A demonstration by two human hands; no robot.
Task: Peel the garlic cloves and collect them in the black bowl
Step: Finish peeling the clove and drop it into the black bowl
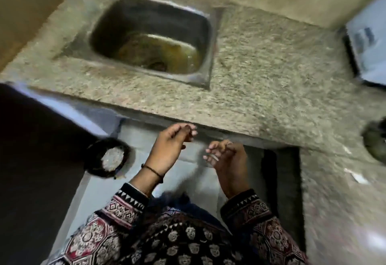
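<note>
Below the counter (261, 76) edge, the left hand (171, 145) is held loosely curled with nothing seen in it. Whether a pale scrap is pinched by the right hand (227, 158) cannot be told. The black bowl (92, 166) is set low at the left, apart from both. Pale contents (111, 158) are seen in it and are judged to be peeled cloves, though blurred. No unpeeled garlic is shown, so little is judged left.

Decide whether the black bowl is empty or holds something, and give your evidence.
Not empty. The black bowl shows a pale heap inside its dark rim; blur hides whether these are peeled cloves.
</note>
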